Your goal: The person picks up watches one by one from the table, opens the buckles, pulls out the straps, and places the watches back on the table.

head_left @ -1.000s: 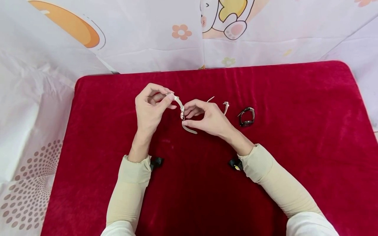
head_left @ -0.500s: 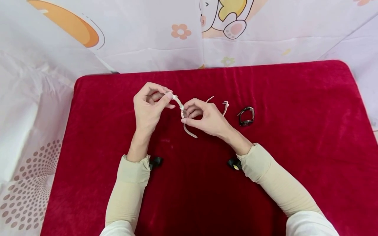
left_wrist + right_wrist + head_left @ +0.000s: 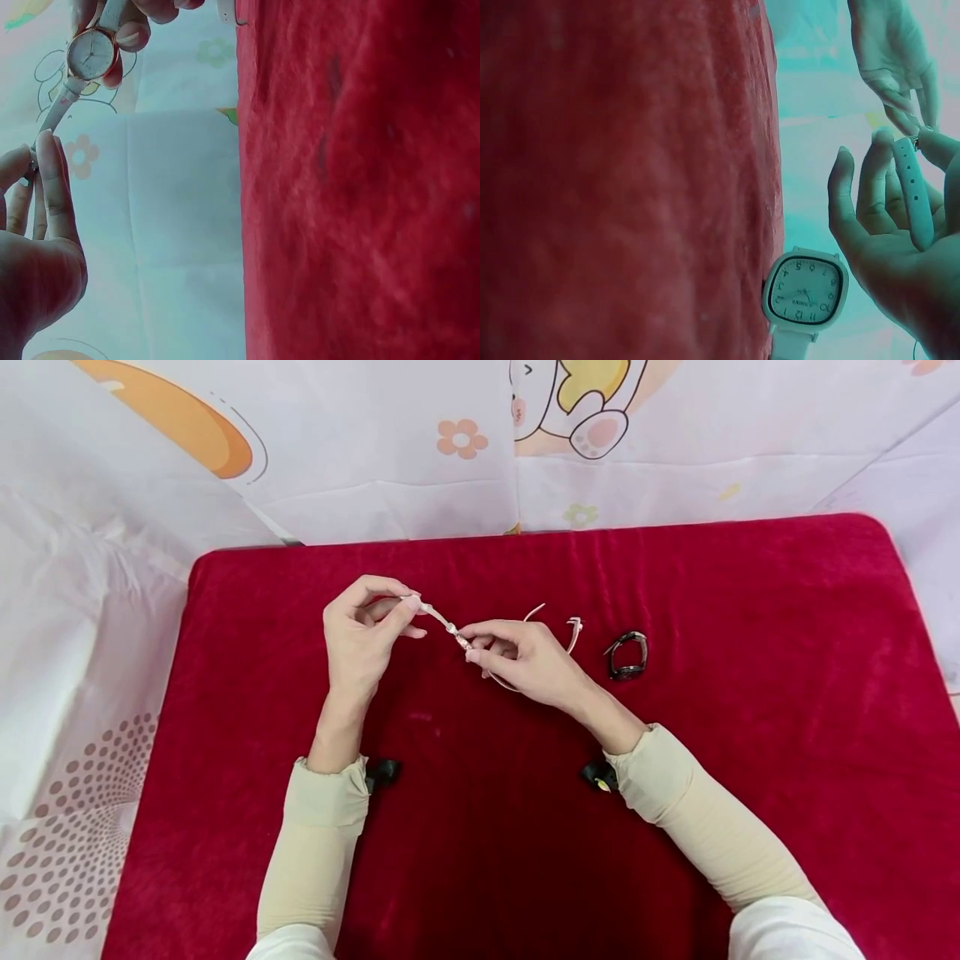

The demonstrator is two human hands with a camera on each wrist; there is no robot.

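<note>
Watch (image 3: 452, 628): strap stretched left-right between hands.
Left hand (image 3: 365, 639): pinches strap end.
Right hand (image 3: 519, 658): pinches the case end.

Red cloth (image 3: 750, 710), white-strapped watch (image 3: 90, 54), black watch (image 3: 627, 657).

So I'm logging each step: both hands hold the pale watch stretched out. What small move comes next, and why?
Probably lay the watch flat on the red cloth: left hand and right hand hold its strap ends, pulled straight above the cloth.
</note>
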